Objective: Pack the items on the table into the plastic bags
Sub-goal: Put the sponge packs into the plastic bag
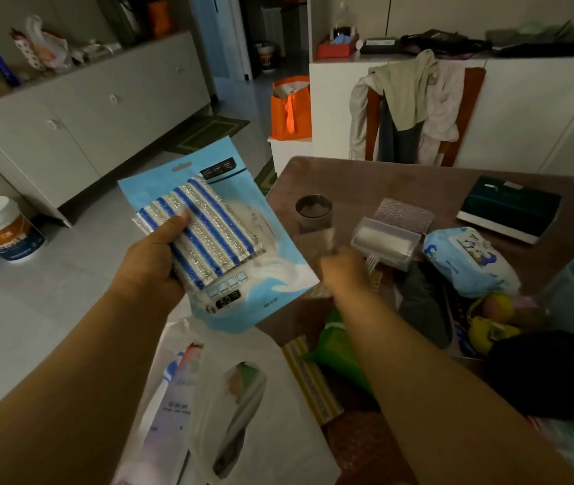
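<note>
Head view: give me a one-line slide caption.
Left hand holds a blue striped packet above a white plastic bag; blurred right hand reaches over the cluttered table.

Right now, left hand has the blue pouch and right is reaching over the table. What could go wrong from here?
1. The right hand is blurred mid-reach close to the glass cup near the table edge; a sweep might tip it off.
2. The left hand pinches the blue pouch by one side only, out over the floor; it could slip before reaching the white plastic bag below.
3. The bag's mouth is not visibly open, so a drop may miss.
</note>
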